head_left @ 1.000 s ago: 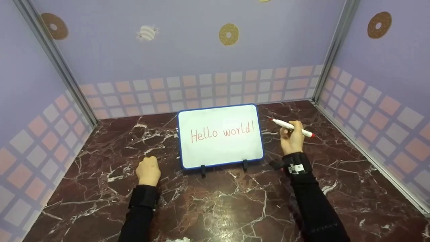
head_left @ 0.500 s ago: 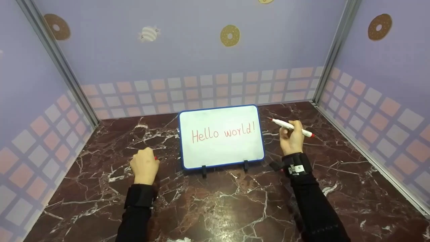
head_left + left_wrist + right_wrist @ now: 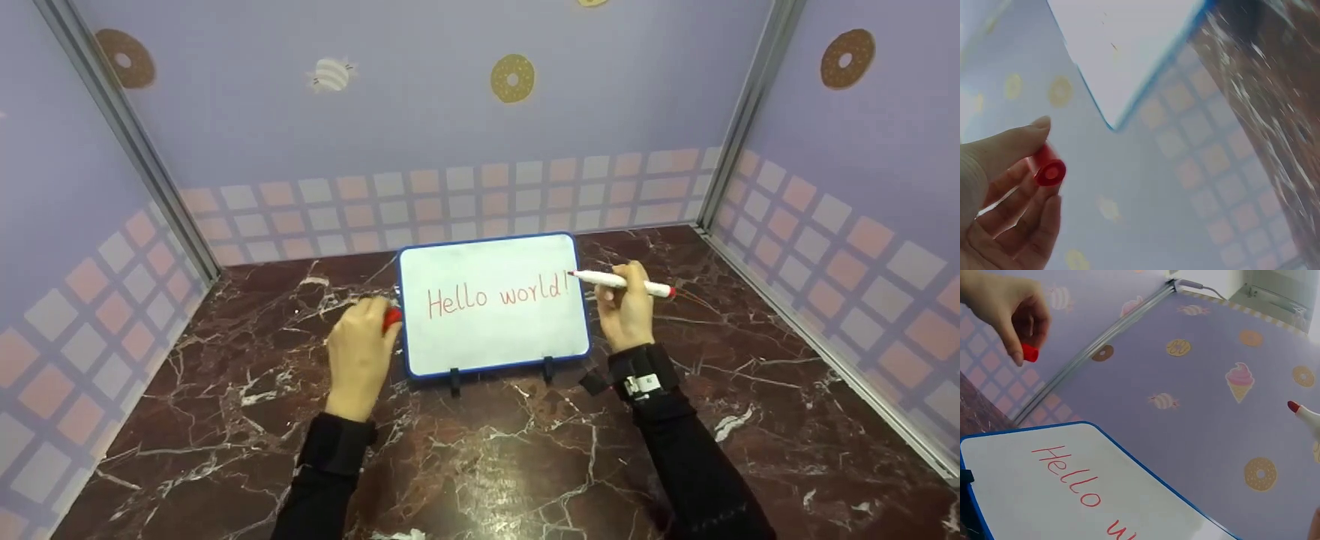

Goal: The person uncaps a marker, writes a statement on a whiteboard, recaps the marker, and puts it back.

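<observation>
My left hand (image 3: pixel 361 352) pinches a red marker cap (image 3: pixel 391 319) just left of the whiteboard. In the left wrist view the cap (image 3: pixel 1050 169) sits between thumb and fingers, its hollow end showing. My right hand (image 3: pixel 628 307) grips a white marker (image 3: pixel 611 280) with a red end. Its bare red tip (image 3: pixel 1293 406) points left, in front of or beside the board's right edge; contact cannot be told. Blue-framed, the whiteboard (image 3: pixel 487 341) stands tilted and carries "Hello world!" in red.
Two black feet (image 3: pixel 454 381) hold the whiteboard on the dark marbled table (image 3: pixel 480 465). Purple patterned walls (image 3: pixel 420 112) rise at the back and both sides, joined by metal corner posts (image 3: pixel 739 120).
My left hand has moved right and up toward the board, bringing the red cap into clearer view. My right hand has shifted left with the marker. The whiteboard stays put.
</observation>
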`<state>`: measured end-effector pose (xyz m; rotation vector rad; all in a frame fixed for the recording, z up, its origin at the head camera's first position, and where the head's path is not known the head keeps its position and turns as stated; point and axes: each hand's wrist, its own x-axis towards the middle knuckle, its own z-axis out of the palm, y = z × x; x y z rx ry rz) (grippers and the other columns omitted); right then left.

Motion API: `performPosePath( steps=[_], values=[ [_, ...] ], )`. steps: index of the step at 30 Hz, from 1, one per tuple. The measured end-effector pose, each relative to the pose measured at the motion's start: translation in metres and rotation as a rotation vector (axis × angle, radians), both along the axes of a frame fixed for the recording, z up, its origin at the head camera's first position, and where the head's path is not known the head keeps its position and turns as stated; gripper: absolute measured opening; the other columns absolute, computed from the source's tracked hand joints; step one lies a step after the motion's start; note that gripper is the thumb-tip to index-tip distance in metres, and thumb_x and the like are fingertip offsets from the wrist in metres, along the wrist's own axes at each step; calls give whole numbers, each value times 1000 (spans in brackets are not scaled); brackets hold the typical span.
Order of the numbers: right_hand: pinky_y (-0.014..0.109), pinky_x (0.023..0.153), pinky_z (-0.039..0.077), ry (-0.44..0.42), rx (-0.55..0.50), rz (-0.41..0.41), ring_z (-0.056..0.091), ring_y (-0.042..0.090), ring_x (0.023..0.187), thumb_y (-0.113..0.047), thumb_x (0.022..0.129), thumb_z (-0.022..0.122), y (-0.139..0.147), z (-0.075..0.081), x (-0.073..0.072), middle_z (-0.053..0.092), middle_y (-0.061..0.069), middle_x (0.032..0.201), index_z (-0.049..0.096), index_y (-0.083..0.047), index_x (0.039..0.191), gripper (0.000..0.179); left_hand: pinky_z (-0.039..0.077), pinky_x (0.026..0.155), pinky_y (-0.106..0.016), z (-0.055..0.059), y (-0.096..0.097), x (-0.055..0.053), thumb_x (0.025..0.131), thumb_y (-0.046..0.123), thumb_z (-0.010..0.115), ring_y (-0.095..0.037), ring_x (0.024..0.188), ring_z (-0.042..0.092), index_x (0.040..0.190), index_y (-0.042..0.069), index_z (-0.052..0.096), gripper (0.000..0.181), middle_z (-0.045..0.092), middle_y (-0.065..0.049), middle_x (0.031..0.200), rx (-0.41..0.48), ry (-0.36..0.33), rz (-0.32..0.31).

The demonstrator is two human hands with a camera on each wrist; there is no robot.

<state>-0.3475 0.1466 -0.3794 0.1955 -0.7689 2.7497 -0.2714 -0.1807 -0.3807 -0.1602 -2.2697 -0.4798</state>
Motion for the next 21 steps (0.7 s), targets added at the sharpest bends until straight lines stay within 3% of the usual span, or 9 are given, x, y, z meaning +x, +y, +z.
performPosePath(
  steps=[5,9,13,21],
  values=[
    [13,42,27,45,116,5,37,5,41,10,91,34,-20,-3,8,45,-5,52,47,-11,62,38,62,73,-40,1,30,7,75,6,83,-30,77,70,91,2,72,20,73,-14,90,-92,154,-120],
    [13,44,27,59,219,33,37,4,43,12,89,37,-38,-7,17,44,-6,55,43,-14,61,39,62,69,-36,-1,48,13,75,11,84,-27,73,71,91,3,74,21,74,-12,88,-160,235,-169],
    [14,45,26,82,298,64,38,4,45,13,87,38,-56,-12,27,43,-6,55,43,-14,58,40,61,69,-35,-4,59,17,76,14,83,-25,74,71,93,3,75,21,73,-10,88,-211,278,-203],
    [14,43,27,71,345,95,37,4,44,9,90,41,-78,-18,38,44,-6,54,42,-13,60,38,59,65,-31,-9,71,20,76,15,83,-21,72,69,91,4,76,20,72,-7,86,-232,311,-249]
  ],
)
